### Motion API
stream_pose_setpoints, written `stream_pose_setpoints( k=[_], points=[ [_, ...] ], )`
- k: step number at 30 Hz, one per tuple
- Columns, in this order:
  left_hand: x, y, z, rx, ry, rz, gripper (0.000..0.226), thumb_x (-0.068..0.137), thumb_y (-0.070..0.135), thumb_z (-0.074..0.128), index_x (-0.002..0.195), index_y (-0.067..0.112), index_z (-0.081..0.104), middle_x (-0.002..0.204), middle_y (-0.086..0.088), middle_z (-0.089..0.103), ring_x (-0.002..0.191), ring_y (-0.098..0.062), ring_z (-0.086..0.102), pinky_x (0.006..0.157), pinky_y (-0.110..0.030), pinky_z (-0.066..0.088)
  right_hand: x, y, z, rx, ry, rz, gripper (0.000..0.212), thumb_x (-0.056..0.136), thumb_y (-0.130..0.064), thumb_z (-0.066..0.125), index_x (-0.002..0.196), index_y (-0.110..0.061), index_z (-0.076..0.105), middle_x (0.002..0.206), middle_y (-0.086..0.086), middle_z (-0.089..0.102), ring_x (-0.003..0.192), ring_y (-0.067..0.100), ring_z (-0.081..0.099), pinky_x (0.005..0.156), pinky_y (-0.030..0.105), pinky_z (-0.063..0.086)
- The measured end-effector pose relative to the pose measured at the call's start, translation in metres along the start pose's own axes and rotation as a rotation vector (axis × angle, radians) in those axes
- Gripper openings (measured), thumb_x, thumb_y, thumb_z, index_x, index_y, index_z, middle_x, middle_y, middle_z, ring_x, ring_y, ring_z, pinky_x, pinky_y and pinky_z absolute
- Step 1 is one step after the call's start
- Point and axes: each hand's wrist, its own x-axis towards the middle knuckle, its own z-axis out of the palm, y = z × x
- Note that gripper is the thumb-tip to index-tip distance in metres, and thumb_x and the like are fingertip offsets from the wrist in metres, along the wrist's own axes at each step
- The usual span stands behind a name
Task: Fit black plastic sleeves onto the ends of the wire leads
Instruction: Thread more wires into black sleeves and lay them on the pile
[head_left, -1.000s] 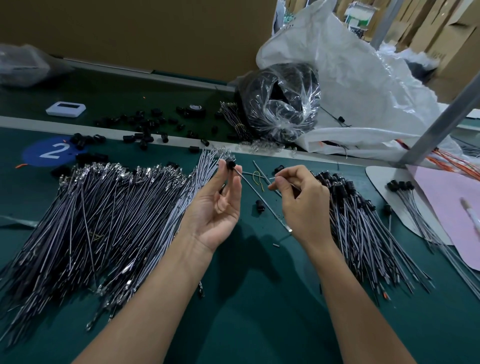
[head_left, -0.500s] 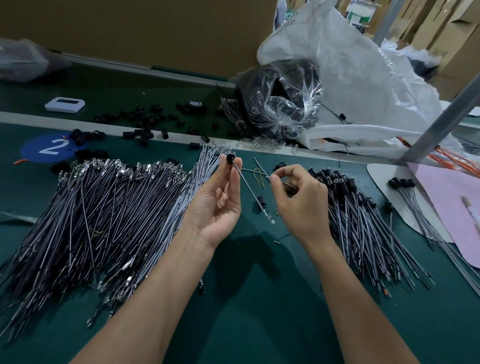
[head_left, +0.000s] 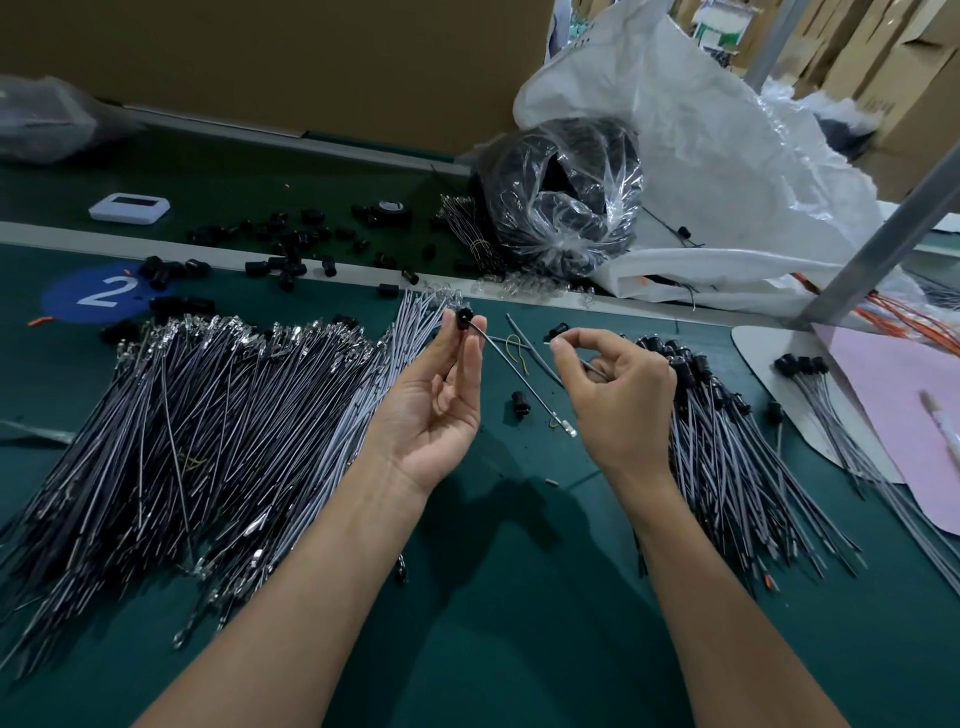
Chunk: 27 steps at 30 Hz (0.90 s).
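Left hand (head_left: 436, 405) was up, palm open to view, fingertips pinched the black sleeve (head_left: 462, 318), wire lead (head_left: 535, 393) dangled from it toward the green table (head_left: 493, 649), right hand (head_left: 618, 400) curled, thumb and forefinger pressed together, anything between them too small to tell

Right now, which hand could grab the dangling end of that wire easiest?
Probably the right hand: the free end of the wire lead hangs beside it, while the left hand is busy pinching the black sleeve.

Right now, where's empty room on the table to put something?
The green mat nearest the camera, between the unsleeved wire pile on the left and the sleeved pile on the right. The far edge is crowded with loose black sleeves.
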Motion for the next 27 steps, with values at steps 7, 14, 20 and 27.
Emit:
stream_pose_setpoints(
  k=[7,14,20,27],
  points=[
    [0.0003,-0.0012,0.0012,-0.012,0.005,0.000,0.036,0.062,0.001,0.076,0.096,-0.008,0.066,0.084,-0.016,0.071,0.069,-0.017,0.073,0.051,-0.020,0.056,-0.0001,-0.0025,-0.0003,-0.020,0.009,-0.019,0.009,0.088,-0.021,0.071,0.080,-0.017,0.073,0.042,0.009,0.041,0.040,0.010,0.025,0.047,0.024,0.026],
    [0.0012,0.0001,-0.0014,-0.007,-0.005,-0.015,0.020,0.069,0.003,0.074,0.085,-0.008,0.070,0.085,-0.016,0.071,0.067,-0.017,0.073,0.055,-0.021,0.058,-0.0013,-0.0028,0.0026,-0.037,0.016,-0.025,0.010,0.088,-0.023,0.071,0.081,-0.016,0.073,0.042,0.001,0.038,0.039,0.011,0.027,0.046,0.025,0.027],
    [0.0003,-0.0015,0.0004,-0.052,-0.017,-0.024,0.039,0.068,0.003,0.073,0.104,-0.007,0.063,0.084,-0.016,0.072,0.069,-0.018,0.074,0.052,-0.021,0.057,-0.0021,-0.0009,0.0032,-0.048,0.002,-0.039,0.011,0.088,-0.025,0.072,0.080,-0.017,0.073,0.042,-0.008,0.034,0.038,0.010,0.026,0.047,0.024,0.026],
    [-0.0009,-0.0013,0.0025,-0.044,-0.008,-0.024,0.048,0.065,0.004,0.074,0.110,-0.007,0.061,0.081,-0.015,0.072,0.066,-0.017,0.073,0.051,-0.020,0.056,-0.0029,0.0010,0.0046,-0.044,-0.012,-0.041,0.012,0.088,-0.026,0.071,0.081,-0.016,0.073,0.042,-0.008,0.035,0.037,0.011,0.028,0.047,0.022,0.025]
  ],
)
